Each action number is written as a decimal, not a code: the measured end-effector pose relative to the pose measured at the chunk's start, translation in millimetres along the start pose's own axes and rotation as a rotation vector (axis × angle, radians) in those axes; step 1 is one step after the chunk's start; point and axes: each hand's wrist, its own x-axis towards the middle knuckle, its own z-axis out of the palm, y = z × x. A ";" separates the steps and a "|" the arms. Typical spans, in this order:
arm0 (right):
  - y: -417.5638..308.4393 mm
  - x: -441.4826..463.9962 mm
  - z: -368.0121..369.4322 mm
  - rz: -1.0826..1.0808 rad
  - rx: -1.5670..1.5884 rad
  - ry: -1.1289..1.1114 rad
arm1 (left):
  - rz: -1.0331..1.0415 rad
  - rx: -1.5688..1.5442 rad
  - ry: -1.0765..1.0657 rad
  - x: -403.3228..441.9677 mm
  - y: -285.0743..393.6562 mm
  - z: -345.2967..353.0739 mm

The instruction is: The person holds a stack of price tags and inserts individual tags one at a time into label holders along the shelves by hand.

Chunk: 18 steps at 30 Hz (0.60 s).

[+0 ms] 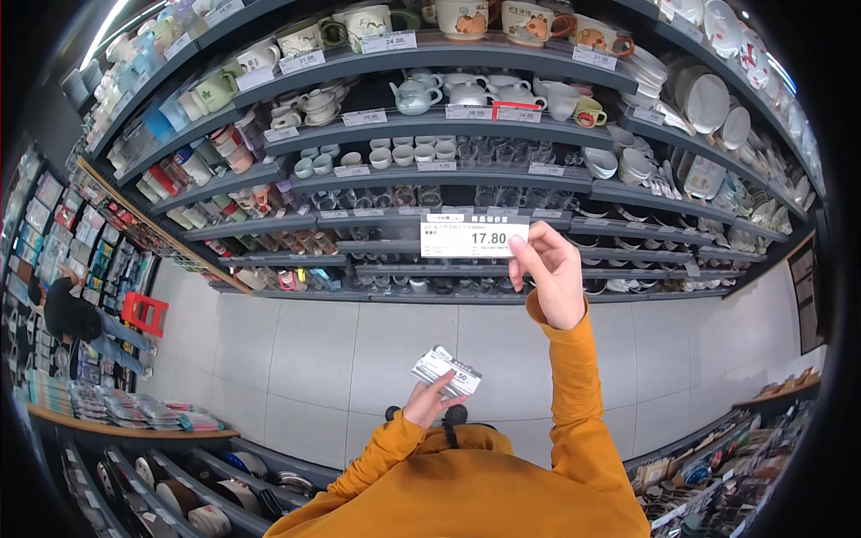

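Head: right hand (pixel 556 273) holds tag (pixel 451 238) ("17.80").

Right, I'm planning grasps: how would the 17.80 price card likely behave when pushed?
The price card is probably fairly stiff: it looks flat though the right hand pinches only one end. It seems light, since the fingers alone carry it. Being flat, it would likely slide rather than roll.
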 end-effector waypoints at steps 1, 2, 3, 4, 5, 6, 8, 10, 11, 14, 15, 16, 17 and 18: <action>0.2 0.4 -0.1 0.002 -0.001 0.000 | -0.009 -0.004 0.007 1.1 -0.6 0.1; 0.1 0.7 0.0 0.006 -0.008 0.003 | -0.017 -0.008 0.015 2.0 -1.8 -0.1; 0.3 1.3 0.0 0.011 -0.014 0.004 | -0.025 -0.013 0.024 2.8 -2.8 0.1; 0.6 2.0 0.2 0.015 -0.021 0.005 | -0.019 -0.012 0.021 3.2 -3.6 0.4; 1.0 2.7 0.6 0.015 -0.022 0.003 | -0.013 -0.011 0.019 3.2 -4.2 0.7; 1.3 3.4 1.1 0.015 -0.023 0.002 | -0.007 -0.009 0.017 2.8 -4.5 0.7; 1.5 4.4 1.9 0.016 -0.026 -0.002 | -0.007 -0.017 0.008 1.8 -4.9 0.8; 1.4 5.4 3.5 0.015 -0.029 -0.010 | -0.009 -0.019 0.003 1.4 -5.5 -1.1; 1.8 5.6 4.6 0.021 -0.026 -0.004 | -0.010 -0.019 0.003 1.9 -6.1 -3.1; 6.6 6.5 7.9 0.017 -0.013 -0.012 | -0.009 -0.013 0.012 0.7 -3.0 -6.5; 8.7 7.0 9.5 0.026 0.001 -0.005 | -0.009 -0.010 0.017 0.1 -1.7 -7.6; 11.1 7.5 10.8 0.035 0.005 -0.011 | -0.001 -0.015 0.020 -0.2 -0.8 -9.3; 13.6 8.2 12.8 0.044 0.008 -0.015 | 0.006 -0.019 0.024 -0.2 -0.2 -11.2; 16.0 9.2 15.5 0.054 0.014 -0.028 | 0.011 -0.022 0.027 -0.1 0.5 -12.7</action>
